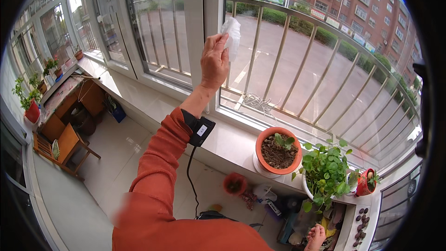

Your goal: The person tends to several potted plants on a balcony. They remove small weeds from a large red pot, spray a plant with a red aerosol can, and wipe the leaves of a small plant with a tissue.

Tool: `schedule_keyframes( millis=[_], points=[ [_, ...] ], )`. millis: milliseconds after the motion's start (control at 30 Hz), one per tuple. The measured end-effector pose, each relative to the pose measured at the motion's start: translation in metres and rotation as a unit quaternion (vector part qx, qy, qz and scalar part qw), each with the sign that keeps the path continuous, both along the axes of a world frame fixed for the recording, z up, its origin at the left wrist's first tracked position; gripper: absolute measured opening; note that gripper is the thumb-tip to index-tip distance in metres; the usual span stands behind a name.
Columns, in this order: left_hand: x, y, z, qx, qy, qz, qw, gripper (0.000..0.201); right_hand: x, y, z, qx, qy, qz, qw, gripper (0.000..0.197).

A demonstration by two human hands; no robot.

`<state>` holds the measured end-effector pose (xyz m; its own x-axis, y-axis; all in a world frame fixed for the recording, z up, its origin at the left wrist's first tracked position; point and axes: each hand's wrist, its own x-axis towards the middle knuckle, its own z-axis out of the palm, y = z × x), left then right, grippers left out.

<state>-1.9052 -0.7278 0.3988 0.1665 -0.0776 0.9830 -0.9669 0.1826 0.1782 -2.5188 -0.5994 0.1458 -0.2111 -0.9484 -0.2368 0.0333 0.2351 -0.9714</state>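
My left hand (215, 60) is raised at the window, its fingers closed on a crumpled white wipe (231, 37). The wipe lies against the glass pane (278, 72) beside the white window frame (213, 0). A black strap and a small black box (202, 131) sit at my left wrist, with a cable hanging from the box. Low on the right is my right hand (316, 238), its fingers curled together. Whether anything is inside them is hidden. It is nearest to the cluttered low shelf and the leafy green plant (325, 169).
An orange pot (278, 154) with soil and a seedling stands on the sill, right of my left arm. Further right are a small red pot (366, 183) and dark round pieces (360, 225). A red pot (234, 184) stands below; a wooden chair (67, 148) is at left.
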Motion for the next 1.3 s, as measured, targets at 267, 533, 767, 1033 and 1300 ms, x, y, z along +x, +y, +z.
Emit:
schedule_keyframes(
  millis=[267, 533, 767, 1033, 1300],
  points=[
    [0.027, -0.076, 0.002, 0.08, -0.089, 0.105, 0.987, 0.065, 0.056, -0.006, 0.0, 0.017, -0.005, -0.035, 0.999, 0.02],
    [0.036, -0.089, -0.004, 0.112, -0.112, 0.022, 0.987, 0.08, 0.079, -0.027, 0.015, 0.044, 0.001, -0.028, 0.999, 0.019],
    [0.024, -0.121, 0.038, 0.054, -0.157, 0.087, 0.982, 0.09, 0.083, -0.042, 0.011, 0.046, 0.0, -0.004, 0.999, 0.018],
    [-0.073, -0.152, -0.019, 0.17, -0.32, 0.06, 0.93, 0.101, 0.075, -0.031, 0.018, 0.041, -0.029, -0.05, 0.998, 0.021],
    [-0.02, -0.136, 0.003, 0.16, -0.287, 0.147, 0.933, 0.082, 0.062, -0.037, -0.008, 0.077, -0.012, -0.106, 0.991, 0.014]
  ],
)
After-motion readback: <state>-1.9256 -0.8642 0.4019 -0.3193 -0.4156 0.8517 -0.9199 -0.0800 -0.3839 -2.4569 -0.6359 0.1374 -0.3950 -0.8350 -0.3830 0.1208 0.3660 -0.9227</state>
